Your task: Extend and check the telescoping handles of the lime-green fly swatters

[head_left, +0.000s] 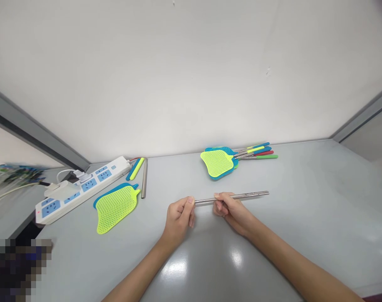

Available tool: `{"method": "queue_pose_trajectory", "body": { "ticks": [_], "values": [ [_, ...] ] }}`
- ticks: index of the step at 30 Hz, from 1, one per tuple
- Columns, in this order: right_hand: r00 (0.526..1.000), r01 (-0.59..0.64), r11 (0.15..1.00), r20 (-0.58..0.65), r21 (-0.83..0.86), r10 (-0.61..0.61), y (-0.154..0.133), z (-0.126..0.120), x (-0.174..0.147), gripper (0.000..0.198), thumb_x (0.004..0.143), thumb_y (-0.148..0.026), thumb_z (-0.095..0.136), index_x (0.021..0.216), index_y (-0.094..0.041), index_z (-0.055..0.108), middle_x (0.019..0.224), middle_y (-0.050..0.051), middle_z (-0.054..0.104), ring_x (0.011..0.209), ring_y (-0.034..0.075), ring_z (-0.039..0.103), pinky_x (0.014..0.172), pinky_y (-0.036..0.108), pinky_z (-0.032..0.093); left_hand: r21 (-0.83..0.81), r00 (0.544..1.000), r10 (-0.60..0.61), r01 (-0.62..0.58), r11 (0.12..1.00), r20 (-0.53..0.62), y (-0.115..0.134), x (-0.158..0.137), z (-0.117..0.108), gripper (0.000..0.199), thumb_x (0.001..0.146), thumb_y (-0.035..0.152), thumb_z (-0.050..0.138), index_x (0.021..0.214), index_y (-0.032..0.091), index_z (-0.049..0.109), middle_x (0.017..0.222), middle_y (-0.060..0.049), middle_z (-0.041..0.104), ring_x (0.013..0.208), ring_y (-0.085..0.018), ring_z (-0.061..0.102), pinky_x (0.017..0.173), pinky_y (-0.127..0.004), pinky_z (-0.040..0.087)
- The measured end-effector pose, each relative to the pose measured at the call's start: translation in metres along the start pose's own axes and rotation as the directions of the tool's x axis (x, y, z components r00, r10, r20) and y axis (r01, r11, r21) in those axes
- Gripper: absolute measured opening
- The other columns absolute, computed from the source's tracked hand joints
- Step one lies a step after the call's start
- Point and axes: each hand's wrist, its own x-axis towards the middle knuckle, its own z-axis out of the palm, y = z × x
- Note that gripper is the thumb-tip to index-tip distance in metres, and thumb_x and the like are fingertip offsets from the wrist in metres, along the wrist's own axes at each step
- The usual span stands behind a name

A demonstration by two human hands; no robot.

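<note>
Metal rod (252, 195), one: held level, crosswise, near the middle of the worktop (304, 209); slimmer between the hands, thicker toward its free right end. Whether it touches the surface below cannot be told.

Left hand (176, 218), one: fingers (190, 204) clamped on the rod's slim left end, thumb uppermost.

Right hand (235, 212), one: fingers clamped on the rod further along, thumb on top; the thicker length projects beyond it. A short bare stretch of metal shows between the hands.

Loose metal tube (144, 178), one: lying apart, left of the left hand.

Grips, two: blue grip (129, 175) and yellow-green grip (137, 168), side by side, just left of the loose tube.

Swatter heads, perforated, two: yellow-green head (117, 209) overlapping a blue head (104, 194), both nearer the worktop's front than the grips.

Bundle of swatters (217, 163): stacked near the wall (191, 75), beyond the right hand; yellow-green head uppermost, blue beneath; handles in blue, yellow-green, red and green, pointing right.

Power strip (96, 180), white with blue sockets: set aslant at far left, white plugs (82, 175) inserted, a small red light at its near end.
</note>
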Motion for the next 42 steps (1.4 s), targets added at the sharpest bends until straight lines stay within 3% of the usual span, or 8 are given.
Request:
{"method": "queue_pose_trajectory", "body": {
  "ticks": [12,42],
  "values": [
    [0.999,0.042,0.999,-0.030,0.016,-0.042,0.000,-0.007,0.005,0.033,0.073,-0.023,0.048,0.041,-0.016,0.045,0.038,-0.005,0.028,0.043,0.008,0.028,0.049,0.026,0.023,-0.123,0.985,-0.075,0.056,0.991,-0.155,0.001,0.004,0.000,0.040,0.082,0.035,0.039,0.046,0.019,0.031,0.033,0.006,0.031,0.033,-0.008,0.036,0.038,-0.021,0.032],
    [0.995,0.079,0.997,-0.058,0.011,-0.078,-0.008,-0.016,0.008,0.033,0.072,-0.023,0.049,0.040,-0.015,0.047,0.035,-0.006,0.027,0.041,0.007,0.028,0.048,0.026,0.022,-0.135,0.963,-0.077,0.042,0.990,-0.258,0.004,0.010,-0.012,0.042,0.080,0.036,0.040,0.044,0.019,0.028,0.031,0.006,0.030,0.031,-0.008,0.034,0.037,-0.021,0.030]
  ]
}}
